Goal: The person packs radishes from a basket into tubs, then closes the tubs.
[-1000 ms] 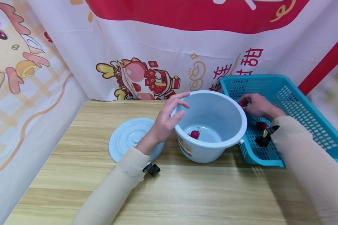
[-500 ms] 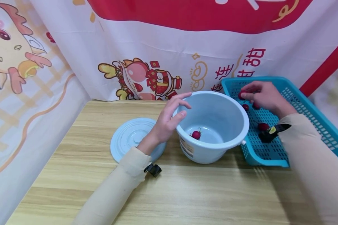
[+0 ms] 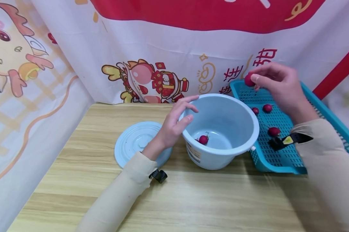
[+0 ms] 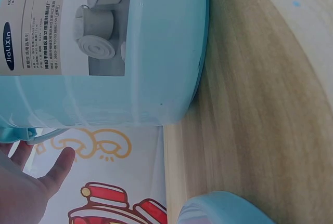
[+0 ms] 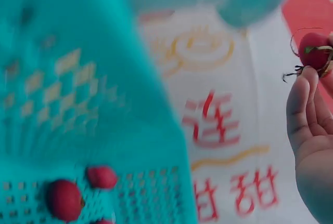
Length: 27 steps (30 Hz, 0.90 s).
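My right hand (image 3: 284, 87) pinches a red radish (image 3: 249, 79) between thumb and fingertips, raised over the far left part of the teal basket (image 3: 261, 158). Thin roots and short green stem ends show on this radish (image 5: 314, 50) in the right wrist view. My left hand (image 3: 172, 124) is at the left rim of the light blue bucket (image 3: 220, 161), its fingers loosely bent and apart. In the left wrist view, the hand (image 4: 23, 187) is beside the bucket's side, near its handle. Inside the bucket lies a radish (image 3: 203, 139), with another bit of red partly hidden beside it.
Several radishes stay in the basket, one of them a radish (image 3: 274, 131) near the right wrist camera. Left of the bucket, a round blue lid (image 3: 130, 141) lies on the wooden table (image 3: 174, 203), partly under the left forearm. A printed curtain (image 3: 84, 58) hangs behind.
My right hand has risen out of the basket with a radish, uncovering the radishes beneath. The left hand has kept its place at the bucket rim.
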Tool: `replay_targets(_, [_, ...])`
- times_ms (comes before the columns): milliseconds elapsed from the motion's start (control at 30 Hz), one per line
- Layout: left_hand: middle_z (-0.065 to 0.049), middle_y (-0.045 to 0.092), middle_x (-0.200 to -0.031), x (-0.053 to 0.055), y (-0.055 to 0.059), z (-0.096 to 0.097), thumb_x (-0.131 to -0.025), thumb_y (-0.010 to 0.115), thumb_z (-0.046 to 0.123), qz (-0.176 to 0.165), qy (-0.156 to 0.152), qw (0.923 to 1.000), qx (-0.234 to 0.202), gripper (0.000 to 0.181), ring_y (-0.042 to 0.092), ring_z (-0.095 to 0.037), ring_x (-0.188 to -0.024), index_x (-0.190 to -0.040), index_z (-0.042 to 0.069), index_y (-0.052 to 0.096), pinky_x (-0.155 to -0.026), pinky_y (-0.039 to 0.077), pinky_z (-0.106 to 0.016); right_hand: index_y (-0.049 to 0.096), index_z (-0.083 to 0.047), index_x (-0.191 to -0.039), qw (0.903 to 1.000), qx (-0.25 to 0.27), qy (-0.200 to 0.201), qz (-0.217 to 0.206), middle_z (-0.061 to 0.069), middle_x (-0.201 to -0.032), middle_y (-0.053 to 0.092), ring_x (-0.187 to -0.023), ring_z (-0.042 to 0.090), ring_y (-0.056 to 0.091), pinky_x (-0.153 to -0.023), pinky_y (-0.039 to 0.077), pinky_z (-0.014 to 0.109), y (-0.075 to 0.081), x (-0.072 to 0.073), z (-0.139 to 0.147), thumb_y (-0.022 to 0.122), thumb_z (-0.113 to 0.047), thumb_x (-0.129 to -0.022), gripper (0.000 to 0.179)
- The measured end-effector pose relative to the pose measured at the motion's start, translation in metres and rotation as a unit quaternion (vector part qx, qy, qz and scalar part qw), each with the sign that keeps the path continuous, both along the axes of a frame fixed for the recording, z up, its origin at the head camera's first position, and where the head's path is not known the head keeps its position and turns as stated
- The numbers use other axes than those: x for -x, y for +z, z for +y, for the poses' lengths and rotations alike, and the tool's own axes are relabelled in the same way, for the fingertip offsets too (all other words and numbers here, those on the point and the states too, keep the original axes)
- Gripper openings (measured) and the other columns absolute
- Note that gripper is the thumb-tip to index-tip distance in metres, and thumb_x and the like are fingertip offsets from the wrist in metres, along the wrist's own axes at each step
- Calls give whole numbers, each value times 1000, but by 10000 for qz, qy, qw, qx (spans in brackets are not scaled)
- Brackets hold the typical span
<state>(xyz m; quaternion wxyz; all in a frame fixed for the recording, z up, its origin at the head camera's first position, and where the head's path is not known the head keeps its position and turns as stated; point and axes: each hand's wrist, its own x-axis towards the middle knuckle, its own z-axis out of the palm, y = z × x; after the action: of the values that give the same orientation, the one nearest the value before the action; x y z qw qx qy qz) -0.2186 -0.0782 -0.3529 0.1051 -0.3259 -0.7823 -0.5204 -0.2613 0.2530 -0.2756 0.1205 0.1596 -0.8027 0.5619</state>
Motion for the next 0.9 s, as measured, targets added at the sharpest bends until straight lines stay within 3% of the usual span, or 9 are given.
replay_targets(133, [-5, 44, -167, 0, 1, 0, -100, 44, 31, 25, -3, 10000, -3, 38, 35, -21, -158, -121, 5, 62, -130, 27, -56, 73, -8, -127, 9977, 27, 605, 316, 1, -120, 76, -89, 18, 73, -76, 62, 19, 10, -14, -23, 77, -11, -95, 32])
replay_targets(267, [-6, 44, -167, 0, 1, 0, -100, 44, 31, 19, -5, 10000, -5, 38, 35, -21, -157, -121, 5, 62, -130, 27, -55, 75, -9, -121, 9895, -935, 1050, 346, 1, -109, 78, -83, 19, 75, -73, 63, 23, 10, -21, -44, 78, -13, -94, 27])
replay_targets(400, [-5, 44, -166, -1, 1, 0, -100, 44, 32, -6, -6, 10000, 1, 38, 35, -20, -157, -121, 5, 62, -130, 27, -55, 77, -12, -117, 9682, -2193, 1162, 309, 3, -102, 78, -81, 18, 74, -71, 62, 24, 2, -24, -59, 81, -18, -93, 25])
replay_targets(533, [-4, 44, -167, -1, 2, 1, -101, 44, 32, -19, -12, 10000, 18, 37, 34, -20, -157, -121, 7, 62, -130, 28, -55, 78, -13, -114, 9477, -2922, 1202, 451, 1, -100, 78, -84, 15, 71, -72, 60, 24, -5, -24, -64, 84, -21, -91, 25])
replay_targets(733, [-3, 44, -167, -1, 2, 0, -101, 44, 33, -48, 29, 10000, 30, 37, 34, -19, -157, -122, 8, 62, -130, 28, -55, 78, -15, -112, 9259, -3422, 1362, 844, -4, -95, 77, -78, 11, 68, -70, 59, 27, -10, -24, -68, 86, -25, -89, 26])
replay_targets(900, [-4, 44, -167, -1, 2, 0, -101, 44, 32, -35, 9, 10000, 18, 37, 35, -19, -157, -121, 7, 62, -130, 28, -55, 77, -16, -113, 9224, -3547, 1302, 794, -4, -94, 77, -79, 11, 67, -70, 59, 28, -10, -26, -67, 84, -28, -91, 26])
